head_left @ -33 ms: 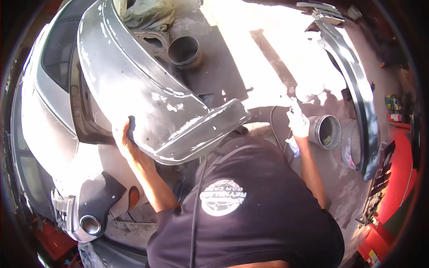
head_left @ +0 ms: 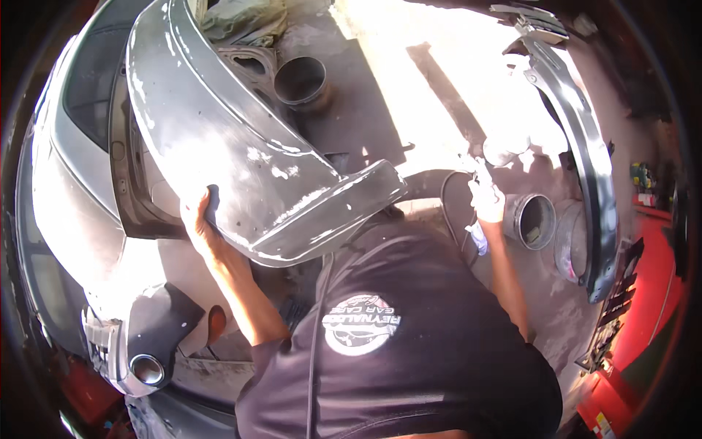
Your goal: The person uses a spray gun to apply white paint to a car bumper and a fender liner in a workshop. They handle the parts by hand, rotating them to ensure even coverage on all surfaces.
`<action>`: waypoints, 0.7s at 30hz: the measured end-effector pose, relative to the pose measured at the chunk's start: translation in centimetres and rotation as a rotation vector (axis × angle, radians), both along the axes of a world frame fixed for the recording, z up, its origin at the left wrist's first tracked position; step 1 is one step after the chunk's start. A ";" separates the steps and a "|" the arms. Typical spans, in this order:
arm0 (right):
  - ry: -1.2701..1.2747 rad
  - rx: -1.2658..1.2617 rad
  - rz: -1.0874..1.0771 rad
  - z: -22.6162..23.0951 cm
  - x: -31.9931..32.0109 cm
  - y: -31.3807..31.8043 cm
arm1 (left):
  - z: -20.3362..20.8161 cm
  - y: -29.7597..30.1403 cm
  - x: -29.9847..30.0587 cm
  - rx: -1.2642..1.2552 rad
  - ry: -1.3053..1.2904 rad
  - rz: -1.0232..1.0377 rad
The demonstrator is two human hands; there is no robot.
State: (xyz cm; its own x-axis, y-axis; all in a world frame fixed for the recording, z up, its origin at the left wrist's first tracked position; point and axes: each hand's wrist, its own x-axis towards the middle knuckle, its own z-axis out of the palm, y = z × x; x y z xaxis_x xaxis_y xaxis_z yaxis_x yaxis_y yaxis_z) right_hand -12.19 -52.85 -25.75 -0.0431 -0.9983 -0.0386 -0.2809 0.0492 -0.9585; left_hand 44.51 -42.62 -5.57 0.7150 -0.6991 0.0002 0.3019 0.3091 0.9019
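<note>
My left hand (head_left: 203, 228) grips the lower edge of a large grey car bumper panel (head_left: 219, 139) and holds it up, tilted, in front of me. White filler patches mark the panel's surface. My right hand (head_left: 486, 199), white with dust or a glove, reaches out to the right. It is closed around a small pale tool (head_left: 504, 150) that the bright sunlight washes out. A black hose (head_left: 444, 201) loops on the ground just left of that hand. An open grey can (head_left: 532, 219) sits just right of it.
A silver car (head_left: 73, 190) with its rear stripped fills the left side. A second dark bumper strip (head_left: 585, 154) curves down the right. A round dark bucket (head_left: 301, 79) stands at the top, a pale bucket (head_left: 569, 241) beside the can, red equipment (head_left: 651, 293) far right.
</note>
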 end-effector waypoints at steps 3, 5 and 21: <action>0.045 0.058 0.121 -1.5 -0.4 -9.5 | 0.0 -7.3 3.5 0.206 -0.134 0.122; 0.068 0.127 0.072 -2.6 -0.8 -11.6 | 1.9 -10.8 3.7 0.337 -0.133 0.198; 0.107 0.472 0.167 -3.8 6.7 -47.4 | 4.8 -26.6 1.9 0.674 -0.150 0.432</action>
State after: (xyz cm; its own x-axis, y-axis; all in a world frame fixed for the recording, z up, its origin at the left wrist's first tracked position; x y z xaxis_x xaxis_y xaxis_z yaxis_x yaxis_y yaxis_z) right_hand -5.45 -100.21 -29.59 0.0874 -0.8665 -0.4914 -0.4177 0.4159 -0.8078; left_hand 46.37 -69.21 -0.74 0.9473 -0.2460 -0.2050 0.1412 -0.2537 0.9569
